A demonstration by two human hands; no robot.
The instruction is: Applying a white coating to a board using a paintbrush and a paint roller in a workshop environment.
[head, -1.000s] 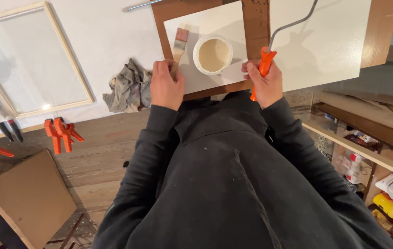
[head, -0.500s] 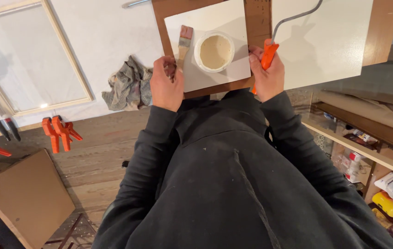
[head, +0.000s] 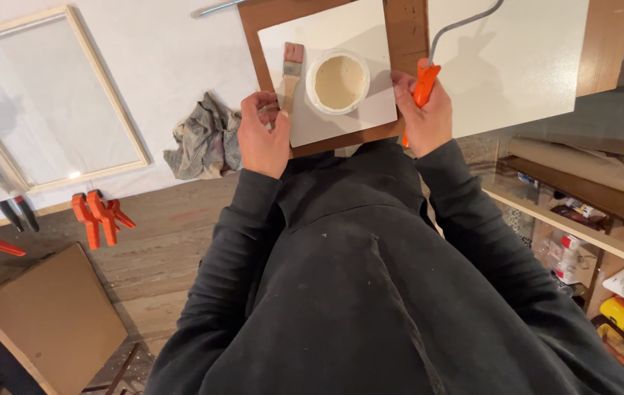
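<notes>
Both hands are on the brown board [head: 407,44], carrying it at chest height. Left hand [head: 262,135] is curled round the board's near-left corner, thumb on top, and pinches the handle of a flat paintbrush [head: 291,69] against it. Right hand [head: 423,117] is closed round the orange handle [head: 423,82] of what looks like a paint roller, pressed to the board's right edge; its grey wire arm [head: 465,22] runs up and away, and the roller head is out of view.

Change over the last second: the board sits higher and closer in view, and it has swung slightly clockwise. Left hand has slid from beside the board onto the brush handle. The orange handle has gone from slanting down past the board's edge to lying along it. So the grip has tightened up and everything now rides as one stack.

On the board: a white sheet [head: 334,110], with an open white tub [head: 337,80] of cream paint resting on it, just right of the brush. The tub is only resting there, neither hand touches it.

Below: a white panel [head: 531,66] to the right, a pale wooden frame [head: 114,110] on a white sheet to the left, a crumpled grey rag [head: 206,139], and orange clamps [head: 100,216] on the wooden floor.
</notes>
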